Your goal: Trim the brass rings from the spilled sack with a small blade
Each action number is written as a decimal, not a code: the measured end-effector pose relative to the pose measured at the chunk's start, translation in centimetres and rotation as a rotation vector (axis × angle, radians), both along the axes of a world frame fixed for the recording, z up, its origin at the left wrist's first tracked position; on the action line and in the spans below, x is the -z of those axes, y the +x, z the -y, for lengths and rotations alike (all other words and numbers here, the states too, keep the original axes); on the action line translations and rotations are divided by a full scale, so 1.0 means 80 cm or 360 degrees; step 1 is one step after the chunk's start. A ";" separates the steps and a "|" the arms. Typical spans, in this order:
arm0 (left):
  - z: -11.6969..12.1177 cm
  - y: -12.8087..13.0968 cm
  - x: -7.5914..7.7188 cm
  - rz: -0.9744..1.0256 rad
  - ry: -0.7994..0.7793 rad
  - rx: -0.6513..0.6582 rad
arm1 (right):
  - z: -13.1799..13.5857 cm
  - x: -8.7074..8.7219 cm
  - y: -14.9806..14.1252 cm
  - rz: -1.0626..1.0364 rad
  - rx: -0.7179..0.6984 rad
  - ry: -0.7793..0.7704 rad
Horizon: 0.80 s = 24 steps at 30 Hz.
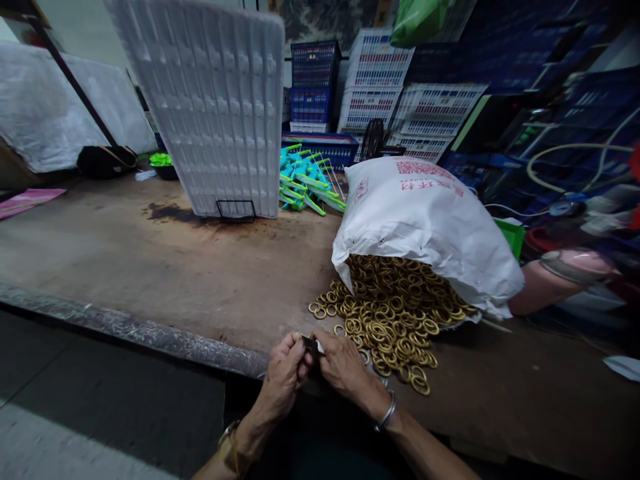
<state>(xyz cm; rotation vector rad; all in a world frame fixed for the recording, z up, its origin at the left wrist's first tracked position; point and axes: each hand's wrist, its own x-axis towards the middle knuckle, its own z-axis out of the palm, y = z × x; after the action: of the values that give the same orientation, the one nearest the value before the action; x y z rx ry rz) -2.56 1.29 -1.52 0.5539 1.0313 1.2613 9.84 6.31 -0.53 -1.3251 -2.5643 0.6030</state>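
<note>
My left hand (284, 375) and my right hand (345, 365) meet at the near edge of the workbench, fingers pinched together on a small dark part (311, 344) held between them. Just beyond the right hand lies a heap of brass rings (395, 317) spilling from the mouth of a white woven sack (425, 220) that lies on its side. A metal bangle circles my right wrist; a band sits on my left wrist.
A white moulded tray (215, 107) stands upright on the brown workbench (150, 267). Behind it lie turquoise and green plastic parts (307, 183). Stacked blue and white crates (370, 87) fill the back. Hoses and clutter crowd the right side.
</note>
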 end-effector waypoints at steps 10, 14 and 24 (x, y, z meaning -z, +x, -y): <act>0.002 -0.003 0.011 -0.0182 0.0016 -0.0007 | -0.003 0.001 -0.009 0.0302 0.0075 0.0069; 0.013 -0.005 -0.006 -0.0105 -0.0023 0.0089 | -0.023 0.000 -0.007 0.0393 0.0230 0.0133; 0.012 -0.008 -0.006 0.0260 -0.0060 0.0074 | -0.068 0.004 -0.030 0.0406 0.0215 0.0371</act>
<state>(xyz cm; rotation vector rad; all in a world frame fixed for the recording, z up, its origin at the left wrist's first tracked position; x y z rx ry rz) -3.23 0.30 -1.01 0.4359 0.8990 1.2226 7.46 11.72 -0.88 -1.5601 -2.6077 0.1111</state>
